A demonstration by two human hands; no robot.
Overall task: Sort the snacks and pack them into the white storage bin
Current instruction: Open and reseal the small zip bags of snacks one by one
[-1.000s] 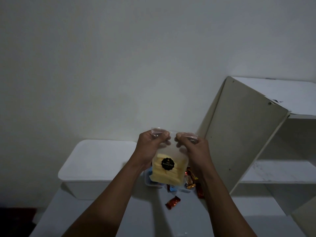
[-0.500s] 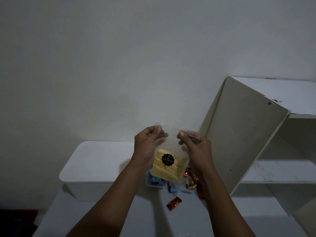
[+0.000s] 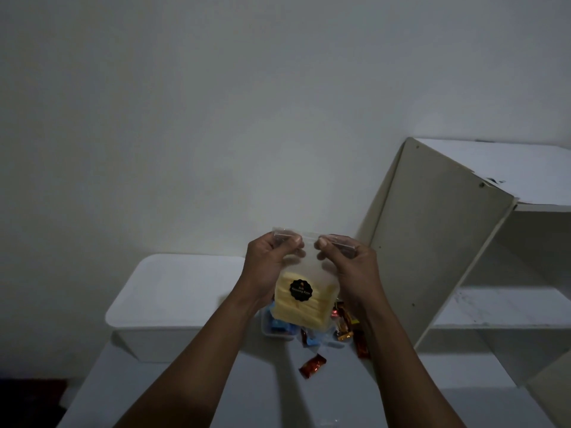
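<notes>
Left hand (image 3: pixel 268 261) and right hand (image 3: pixel 350 264) each pinch the top strip of the clear snack bag (image 3: pixel 304 301), held up over the loose candies (image 3: pixel 312 365) beside the white storage bin (image 3: pixel 173 291) — likely risk: a partly open seal could let sticks spill on packing.

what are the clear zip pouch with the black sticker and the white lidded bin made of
Clear zip pouch: thin soft plastic film, likely; yellow sticks show through it. White lidded bin: probably rigid moulded plastic, matte; rounded corners, smooth even surface.
</notes>
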